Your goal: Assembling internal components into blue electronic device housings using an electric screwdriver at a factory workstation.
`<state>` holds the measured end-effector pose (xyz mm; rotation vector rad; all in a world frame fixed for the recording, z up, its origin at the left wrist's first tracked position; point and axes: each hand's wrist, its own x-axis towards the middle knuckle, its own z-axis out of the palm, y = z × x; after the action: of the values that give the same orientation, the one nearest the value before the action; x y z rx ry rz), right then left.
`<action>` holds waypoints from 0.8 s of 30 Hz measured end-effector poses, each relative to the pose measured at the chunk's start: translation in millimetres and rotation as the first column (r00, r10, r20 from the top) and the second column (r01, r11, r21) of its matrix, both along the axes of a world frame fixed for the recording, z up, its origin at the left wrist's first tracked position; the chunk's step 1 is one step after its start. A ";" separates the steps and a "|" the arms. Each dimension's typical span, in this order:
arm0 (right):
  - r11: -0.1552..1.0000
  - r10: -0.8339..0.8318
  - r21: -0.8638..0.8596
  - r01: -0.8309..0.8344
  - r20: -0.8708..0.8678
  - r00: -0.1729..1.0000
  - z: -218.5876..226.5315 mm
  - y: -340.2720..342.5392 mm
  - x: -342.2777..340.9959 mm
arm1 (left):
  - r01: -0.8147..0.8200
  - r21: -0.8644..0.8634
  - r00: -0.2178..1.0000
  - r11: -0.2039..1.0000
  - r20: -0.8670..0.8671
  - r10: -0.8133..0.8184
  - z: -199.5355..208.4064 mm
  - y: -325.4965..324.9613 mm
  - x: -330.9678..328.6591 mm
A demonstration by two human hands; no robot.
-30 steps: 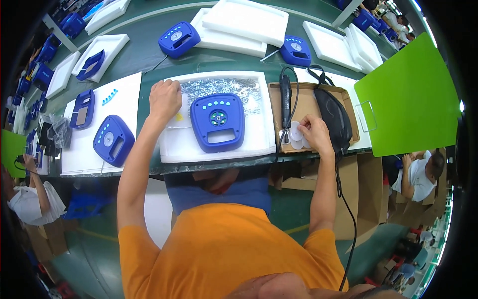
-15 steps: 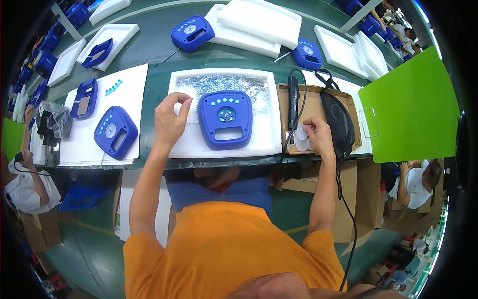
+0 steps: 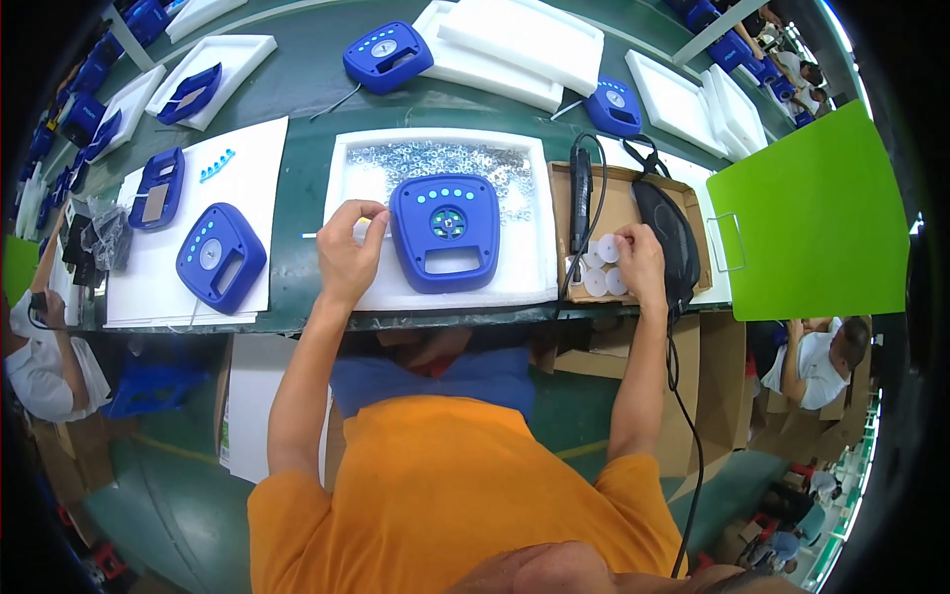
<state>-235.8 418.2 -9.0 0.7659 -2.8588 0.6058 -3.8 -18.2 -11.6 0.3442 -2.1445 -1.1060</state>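
Note:
On a white foam tray [image 3: 341, 178] lies a blue plastic housing [image 3: 418, 259] with a handle slot, a row of light-blue dots and a round recess showing small green parts. My left hand [image 3: 351, 259] is at its left edge, fingers curled and thumb close to the index finger. Whether they grip anything is hidden; a thin white cable [image 3: 311, 236] pokes out behind the hand. My right hand [image 3: 643, 265] reaches into a shallow cardboard box [image 3: 705, 259], its fingertips pinched at a white round disc [image 3: 607, 247]. Several more white discs [image 3: 595, 283] lie beside it.
The box also holds a black corded tool [image 3: 581, 198] and a black pouch [image 3: 665, 233]. Many small metal pieces [image 3: 435, 158] fill the tray's far part. Another blue housing [image 3: 223, 257] lies left on white sheets. A green panel [image 3: 811, 218] stands at right.
My left hand has moved slightly right and down, to the housing's edge. The right fingertips have shifted a little up and right at the discs, with more of them showing.

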 end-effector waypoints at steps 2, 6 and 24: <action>0.977 -0.061 -0.206 0.055 -0.020 0.998 13.5 -2.6 0.6 | 0.006 -0.009 0.999 1.000 -0.032 -0.007 1.7 2.3 -3.0; 0.894 -0.016 -0.446 0.050 0.080 0.997 50.6 -48.4 25.3 | 0.040 -0.054 0.996 0.998 -0.081 -0.044 3.0 5.6 -7.3; 0.882 0.388 -0.265 -0.390 -0.060 0.920 31.9 -231.3 82.0 | 0.047 -0.152 0.995 0.987 -0.079 -0.059 1.9 7.6 -8.3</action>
<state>-153.8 186.9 22.9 1.2963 -2.5439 1.0166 -12.1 -10.6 -9.6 0.1698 -2.1581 -0.9641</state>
